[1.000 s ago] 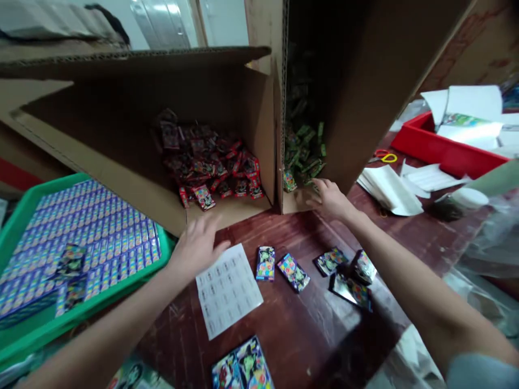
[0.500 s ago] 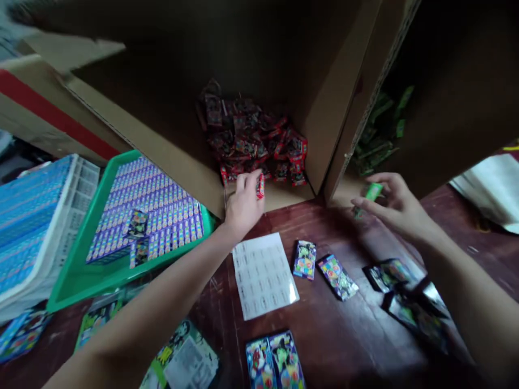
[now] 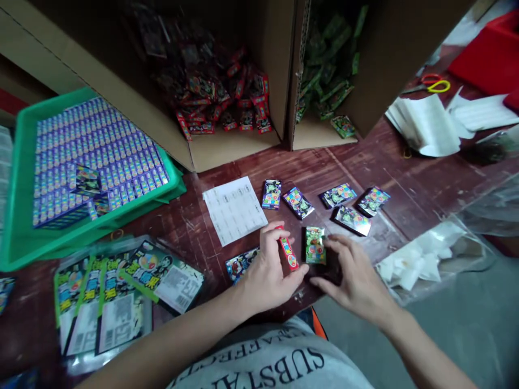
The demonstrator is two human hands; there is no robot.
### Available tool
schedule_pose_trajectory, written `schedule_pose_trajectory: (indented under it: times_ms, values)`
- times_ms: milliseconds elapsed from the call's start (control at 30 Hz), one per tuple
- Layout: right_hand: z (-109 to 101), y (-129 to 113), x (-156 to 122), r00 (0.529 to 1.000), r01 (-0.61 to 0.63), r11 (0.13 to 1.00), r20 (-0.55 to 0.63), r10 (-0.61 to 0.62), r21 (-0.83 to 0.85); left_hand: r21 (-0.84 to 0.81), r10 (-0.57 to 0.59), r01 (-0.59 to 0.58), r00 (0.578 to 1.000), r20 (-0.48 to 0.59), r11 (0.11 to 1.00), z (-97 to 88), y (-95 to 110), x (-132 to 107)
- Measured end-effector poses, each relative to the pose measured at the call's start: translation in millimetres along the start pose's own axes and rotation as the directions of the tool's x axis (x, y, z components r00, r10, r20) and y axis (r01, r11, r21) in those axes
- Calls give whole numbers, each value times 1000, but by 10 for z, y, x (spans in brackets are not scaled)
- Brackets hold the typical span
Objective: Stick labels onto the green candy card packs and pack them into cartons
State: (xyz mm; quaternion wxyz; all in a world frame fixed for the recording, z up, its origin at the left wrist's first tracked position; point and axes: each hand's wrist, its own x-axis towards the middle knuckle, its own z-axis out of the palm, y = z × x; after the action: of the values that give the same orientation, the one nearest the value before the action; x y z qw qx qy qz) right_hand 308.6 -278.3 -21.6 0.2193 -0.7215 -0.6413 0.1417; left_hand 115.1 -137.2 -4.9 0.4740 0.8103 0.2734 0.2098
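Red box sits clamped in left hand — right hand gapes beside green box.

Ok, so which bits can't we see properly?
Head view: blue packet, partly hidden by the left hand.
Head view: red tray, cut off by the right edge.
Head view: white sheet, its print too small to read.
Head view: back of left carton, lost in shadow.
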Motion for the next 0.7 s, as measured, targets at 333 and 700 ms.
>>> schedule_pose_trajectory:
  times_ms: [333,700]
  values:
    - [-60,278,599,900,310,944,283,-331,115,706,49,-54,998,28,706,-85,-131,-295]
    - [290,-223,727,789,544,835,292,-541,77,711,-133,-162,931,340,684,-1111,-80,-817]
